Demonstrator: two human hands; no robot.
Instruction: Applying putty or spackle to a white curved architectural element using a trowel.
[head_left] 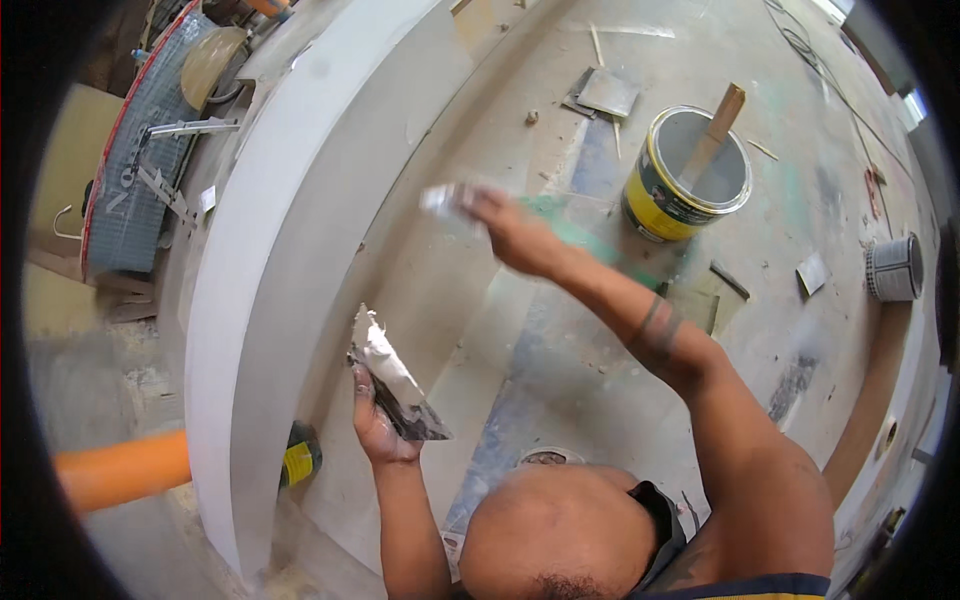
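My left hand [375, 425] grips a flat metal trowel plate [405, 395] loaded with white putty, held close to the curved white panel [250, 260]. My right hand [512, 232] is stretched forward and holds a small putty knife [445, 200], blurred by motion, its blade against the pale inner face of the panel. A yellow bucket [690, 175] of grey putty with a wooden stick [715, 130] standing in it sits on the floor beyond my right forearm.
A dusty floor with scraps and flat metal blades [605, 92] lies ahead. A white ribbed cylinder [893, 268] stands at the right. An orange pipe [120, 470], a yellow-black object [300, 460] and a grey mesh roll [130, 170] lie left of the panel.
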